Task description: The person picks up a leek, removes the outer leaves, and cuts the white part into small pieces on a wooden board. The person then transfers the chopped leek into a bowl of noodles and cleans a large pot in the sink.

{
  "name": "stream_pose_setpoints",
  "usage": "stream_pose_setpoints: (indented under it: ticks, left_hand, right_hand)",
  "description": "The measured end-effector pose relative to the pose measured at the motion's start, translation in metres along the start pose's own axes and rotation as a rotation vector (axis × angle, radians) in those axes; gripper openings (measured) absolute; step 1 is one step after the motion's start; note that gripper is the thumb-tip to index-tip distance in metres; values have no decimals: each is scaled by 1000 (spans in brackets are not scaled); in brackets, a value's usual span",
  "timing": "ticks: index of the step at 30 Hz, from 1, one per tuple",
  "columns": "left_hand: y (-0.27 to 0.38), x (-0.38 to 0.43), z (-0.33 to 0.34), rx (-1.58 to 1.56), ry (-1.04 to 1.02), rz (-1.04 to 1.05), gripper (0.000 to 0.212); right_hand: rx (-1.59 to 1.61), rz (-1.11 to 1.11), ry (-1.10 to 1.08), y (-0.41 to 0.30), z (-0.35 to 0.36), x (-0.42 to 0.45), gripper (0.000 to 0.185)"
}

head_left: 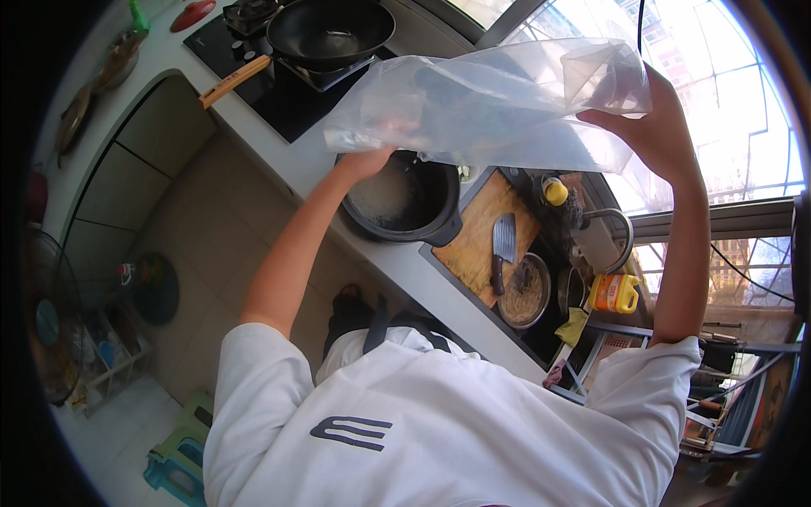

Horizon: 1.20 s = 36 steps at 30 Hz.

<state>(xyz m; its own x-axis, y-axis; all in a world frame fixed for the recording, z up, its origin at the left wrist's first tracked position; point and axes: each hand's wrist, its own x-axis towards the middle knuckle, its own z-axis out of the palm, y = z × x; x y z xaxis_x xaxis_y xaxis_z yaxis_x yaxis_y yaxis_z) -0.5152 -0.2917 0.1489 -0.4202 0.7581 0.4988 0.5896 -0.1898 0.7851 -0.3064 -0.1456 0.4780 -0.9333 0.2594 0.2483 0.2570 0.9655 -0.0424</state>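
Observation:
A large clear plastic bag stretches between my raised hands above the counter. My left hand grips its near left end, with the fingers partly seen through the film. At the other end, my right hand pinches the bag between thumb and fingers, close to the window. Below the bag stands a dark pot with cloudy pale liquid in it; the bag hides part of its far rim.
A black wok rests on the stove, its wooden handle jutting over the counter edge. A cleaver lies on the wooden cutting board, beside a metal bowl of pale strands. Right of these are a faucet and yellow jug.

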Motion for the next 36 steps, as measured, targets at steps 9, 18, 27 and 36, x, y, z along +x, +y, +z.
stream_pose_setpoints:
  ticks: [9, 18, 27, 36]
  left_hand:
    - [1, 1, -3, -151, -226, -203, 15]
    - [-14, -9, 0, -27, -64, -187, 11]
    - [-4, -9, -11, -100, 188, -262, 11]
    - [-10, -17, -11, 101, 2, -184, 17]
  right_hand:
    - [48, 50, 10, -8, -1, -2, 57]
    - [138, 49, 39, -13, 10, -14, 60]
    - [166, 167, -60, -4, -7, -15, 48]
    - [261, 252, -30, -2, 18, -44, 43]
